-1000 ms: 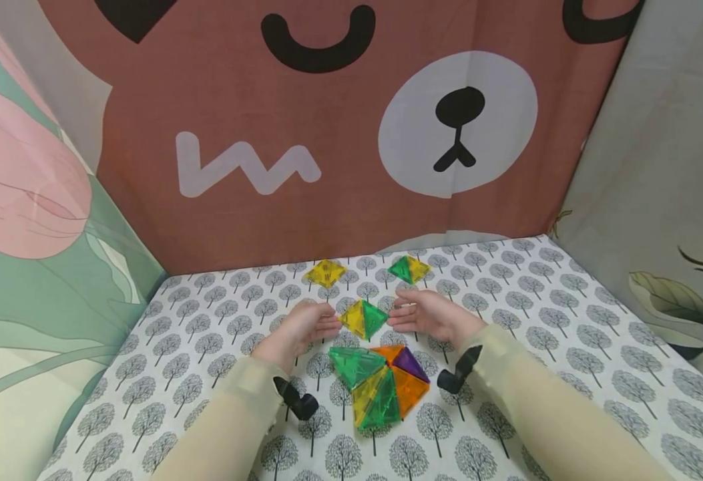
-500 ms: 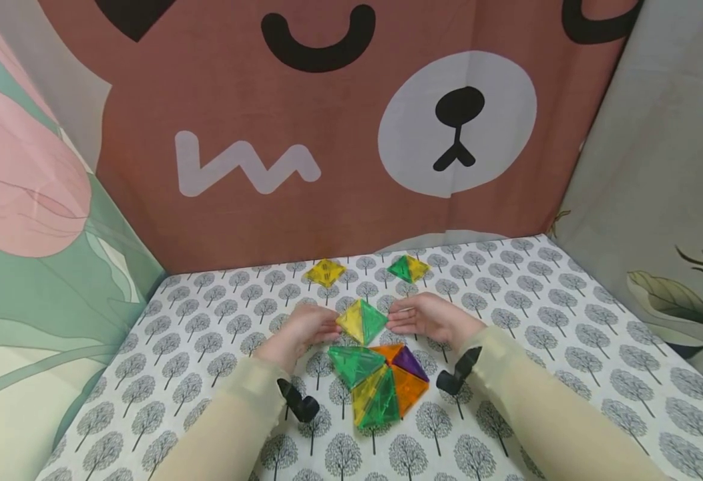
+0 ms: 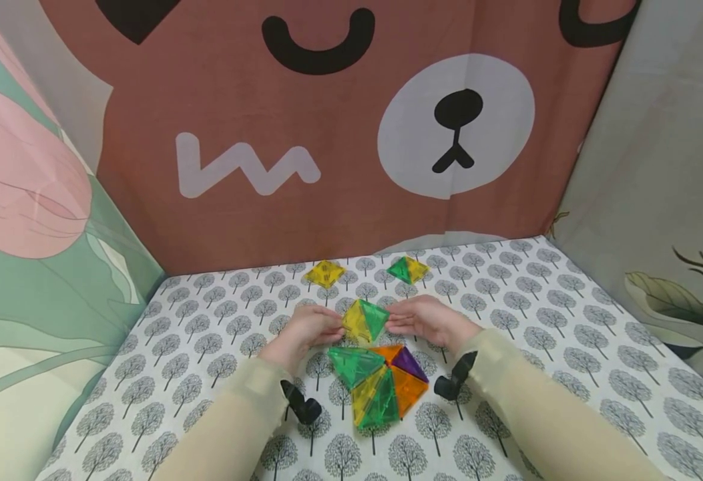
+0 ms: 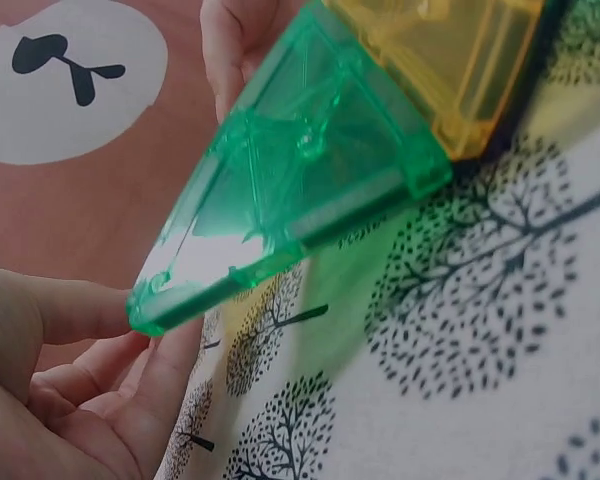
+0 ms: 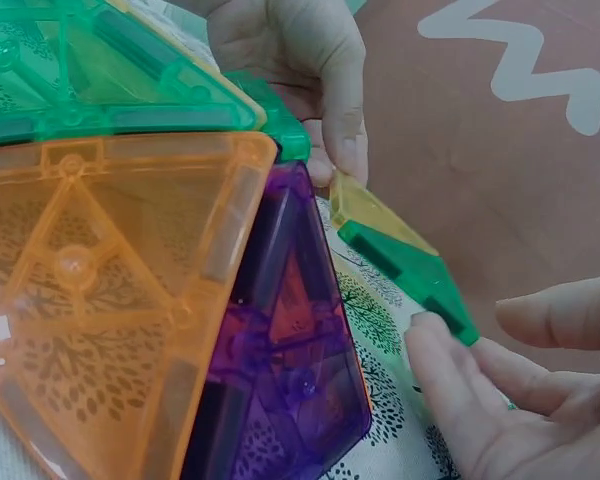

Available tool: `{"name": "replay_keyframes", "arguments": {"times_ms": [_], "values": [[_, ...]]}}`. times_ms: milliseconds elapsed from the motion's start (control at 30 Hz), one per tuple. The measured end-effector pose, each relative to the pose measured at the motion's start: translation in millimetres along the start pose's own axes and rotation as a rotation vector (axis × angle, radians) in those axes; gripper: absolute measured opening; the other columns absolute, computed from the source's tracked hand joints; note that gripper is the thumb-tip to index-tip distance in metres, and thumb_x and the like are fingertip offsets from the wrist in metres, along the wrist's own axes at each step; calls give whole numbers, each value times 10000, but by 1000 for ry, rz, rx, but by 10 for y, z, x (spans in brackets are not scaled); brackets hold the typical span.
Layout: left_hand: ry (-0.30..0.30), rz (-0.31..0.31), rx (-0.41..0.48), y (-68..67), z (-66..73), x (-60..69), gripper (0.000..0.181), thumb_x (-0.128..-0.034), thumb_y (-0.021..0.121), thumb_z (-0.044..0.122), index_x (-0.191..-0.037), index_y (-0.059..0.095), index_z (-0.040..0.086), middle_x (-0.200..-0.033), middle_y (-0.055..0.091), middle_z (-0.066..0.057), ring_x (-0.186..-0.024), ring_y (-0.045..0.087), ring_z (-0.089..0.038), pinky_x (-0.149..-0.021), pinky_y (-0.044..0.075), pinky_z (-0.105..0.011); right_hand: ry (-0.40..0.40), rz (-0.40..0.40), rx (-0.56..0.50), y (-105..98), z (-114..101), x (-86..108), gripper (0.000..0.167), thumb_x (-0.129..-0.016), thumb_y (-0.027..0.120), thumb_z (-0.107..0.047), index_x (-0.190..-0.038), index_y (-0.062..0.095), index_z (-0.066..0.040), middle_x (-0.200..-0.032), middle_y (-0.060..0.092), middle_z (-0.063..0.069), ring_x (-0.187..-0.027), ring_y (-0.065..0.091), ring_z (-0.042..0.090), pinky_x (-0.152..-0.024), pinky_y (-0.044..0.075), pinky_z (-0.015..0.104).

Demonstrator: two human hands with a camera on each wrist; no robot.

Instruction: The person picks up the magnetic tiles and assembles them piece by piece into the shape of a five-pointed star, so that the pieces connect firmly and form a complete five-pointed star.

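A joined pair of triangular magnetic tiles, one yellow and one green (image 3: 366,321), stands between my hands near the middle of the table. My left hand (image 3: 312,329) pinches its yellow end; in the right wrist view the left thumb (image 5: 346,130) lies on that corner. My right hand (image 3: 426,319) has its fingers fairly straight and touches the green tip, its thumb (image 5: 560,310) seeming apart from it. The pair looks tilted. Closer to me lies a fan of joined tiles in green, yellow, orange and purple (image 3: 410,364). Its green tile (image 4: 310,160) hides the pair in the left wrist view.
Farther back lie a yellow diamond (image 3: 325,274) at left and a green-and-yellow diamond (image 3: 408,270) at right. The tablecloth (image 3: 207,381) has a tree print. A brown bear-patterned curtain (image 3: 339,220) stands behind, with patterned curtains at both sides.
The left fingers have closed on the pair's yellow end. The pair has tilted and turned, shifting slightly right. The right hand has stayed beside the green tip; the fan has not moved.
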State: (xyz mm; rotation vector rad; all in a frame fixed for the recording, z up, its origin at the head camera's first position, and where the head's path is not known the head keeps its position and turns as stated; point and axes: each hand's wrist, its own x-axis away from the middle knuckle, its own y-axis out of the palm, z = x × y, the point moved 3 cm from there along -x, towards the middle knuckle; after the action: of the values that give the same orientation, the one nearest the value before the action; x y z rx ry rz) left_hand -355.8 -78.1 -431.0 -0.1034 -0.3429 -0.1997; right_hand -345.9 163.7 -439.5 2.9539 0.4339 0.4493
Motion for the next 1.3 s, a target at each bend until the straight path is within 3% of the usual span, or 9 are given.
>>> {"name": "replay_keyframes", "arguments": {"times_ms": [233, 433, 767, 933, 1067, 1300], "values": [[5, 11, -22, 32, 1, 59, 215, -875, 695, -20, -1090, 688, -23, -927, 721, -151, -809, 707, -233, -709, 594, -306, -19, 43, 57, -44, -4, 38, 394, -999, 558, -54, -1333, 488, 141, -1034, 668, 181, -896, 681, 236, -884, 558, 370], [26, -6, -53, 62, -25, 68, 199, -854, 734, 32, -1051, 713, 15, -944, 724, -109, -866, 692, -230, -771, 579, -329, -21, 47, 92, -93, -7, 116, 337, -961, 587, -31, -1261, 556, 119, -939, 679, 117, -812, 656, 189, -828, 568, 332], [66, -97, -131, 114, -30, 93, 216, -849, 757, 97, -1059, 734, 52, -964, 717, -57, -882, 667, -204, -822, 548, -342, -22, 14, 86, -120, -12, 269, 338, -945, 577, 4, -1262, 550, 117, -914, 675, 98, -725, 623, 129, -712, 562, 250], [95, -142, -182, 133, -36, 96, 230, -857, 757, 107, -1080, 740, 55, -1097, 678, -32, -908, 642, -181, -850, 528, -350, -9, 18, 92, -132, 26, 312, 311, -954, 565, 4, -1246, 569, 111, -911, 684, 95, -710, 621, 122, -694, 558, 239], [111, -145, -224, 143, -45, 88, 228, -841, 773, 118, -1062, 749, 65, -1154, 650, -23, -920, 625, -181, -839, 525, -344, 3, 34, 91, -135, 53, 329, 303, -957, 563, 6, -1241, 578, 110, -911, 686, 101, -704, 619, 128, -690, 559, 247], [145, -140, -332, 160, -30, 116, 202, -840, 776, 136, -1033, 759, 81, -1051, 690, -7, -896, 629, -178, -851, 511, -369, 29, 34, 76, -123, 100, 346, 271, -931, 609, 9, -1191, 627, 82, -900, 686, 122, -691, 620, 134, -680, 565, 245]]}}
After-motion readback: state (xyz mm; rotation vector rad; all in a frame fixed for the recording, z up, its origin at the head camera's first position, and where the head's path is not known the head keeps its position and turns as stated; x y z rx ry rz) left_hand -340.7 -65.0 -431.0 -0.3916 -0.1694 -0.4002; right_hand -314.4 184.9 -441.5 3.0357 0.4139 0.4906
